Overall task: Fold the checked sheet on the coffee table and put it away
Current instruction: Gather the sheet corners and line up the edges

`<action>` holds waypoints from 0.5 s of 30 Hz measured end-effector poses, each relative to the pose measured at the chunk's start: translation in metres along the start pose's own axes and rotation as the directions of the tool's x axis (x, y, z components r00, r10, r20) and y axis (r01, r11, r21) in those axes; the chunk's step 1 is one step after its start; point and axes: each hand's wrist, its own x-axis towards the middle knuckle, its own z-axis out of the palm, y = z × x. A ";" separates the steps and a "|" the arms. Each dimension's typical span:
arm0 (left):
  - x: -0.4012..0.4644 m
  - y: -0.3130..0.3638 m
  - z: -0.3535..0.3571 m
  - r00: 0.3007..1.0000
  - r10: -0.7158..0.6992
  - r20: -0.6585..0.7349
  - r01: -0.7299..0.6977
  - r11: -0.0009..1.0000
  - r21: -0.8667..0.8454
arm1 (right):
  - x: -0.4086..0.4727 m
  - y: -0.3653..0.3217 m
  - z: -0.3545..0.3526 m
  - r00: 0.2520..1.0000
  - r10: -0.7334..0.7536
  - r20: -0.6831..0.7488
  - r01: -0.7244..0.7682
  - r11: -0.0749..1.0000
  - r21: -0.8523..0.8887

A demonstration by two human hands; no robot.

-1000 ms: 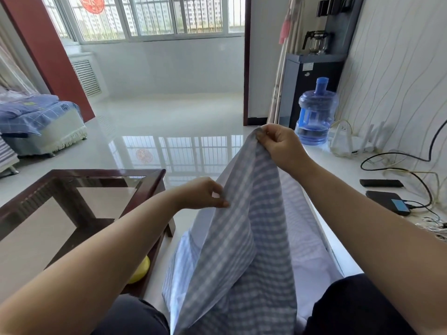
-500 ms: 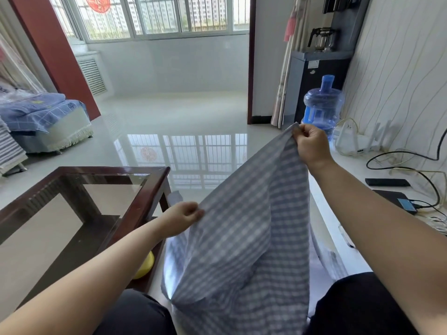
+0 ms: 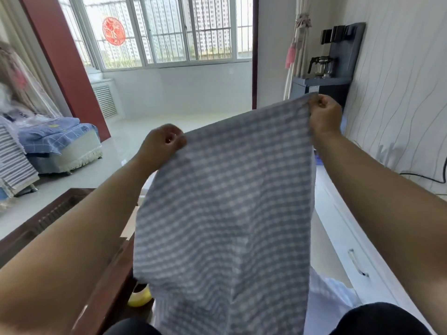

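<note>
The grey-and-white checked sheet [image 3: 225, 213] hangs spread out in the air in front of me, its lower part falling between my knees. My left hand [image 3: 162, 147] pinches its top left corner at chest height. My right hand [image 3: 324, 114] grips the top right corner, higher and farther out. The top edge runs taut between both hands. The dark wooden coffee table [image 3: 60, 213] with a glass top stands at the lower left, partly hidden behind my left arm and the sheet.
A yellow object [image 3: 140, 297] lies under the table edge. A low white cabinet [image 3: 348, 240] runs along the right wall, with a dark water dispenser [image 3: 321, 85] behind it. A sofa with blue bedding [image 3: 58, 141] stands at the left. Glossy floor stretches ahead.
Both hands have moved apart and upward, stretching the sheet from a bunched drape into a flat panel. My view has tilted up.
</note>
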 end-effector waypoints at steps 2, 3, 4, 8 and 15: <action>0.000 0.002 -0.004 0.997 -0.024 0.077 0.027 0.999 -0.046 | 0.009 0.000 0.001 1.000 -0.019 -0.008 0.019 0.999 -0.032; -0.004 -0.004 -0.002 0.988 -0.068 0.141 0.077 0.995 -0.063 | 0.009 0.003 0.002 1.000 -0.018 0.001 0.018 0.998 -0.060; -0.010 -0.009 0.003 0.972 -0.112 0.205 0.126 0.990 -0.060 | 0.009 0.007 0.003 1.000 -0.012 0.017 0.014 0.996 -0.083; -0.028 -0.020 0.015 0.898 -0.222 0.380 0.277 0.956 -0.098 | 0.004 0.014 0.000 0.996 -0.044 0.080 0.052 0.994 -0.099; -0.034 -0.023 0.029 0.880 -0.289 0.378 0.328 0.944 -0.042 | 0.005 0.014 -0.018 0.980 -0.083 0.179 0.107 0.986 -0.128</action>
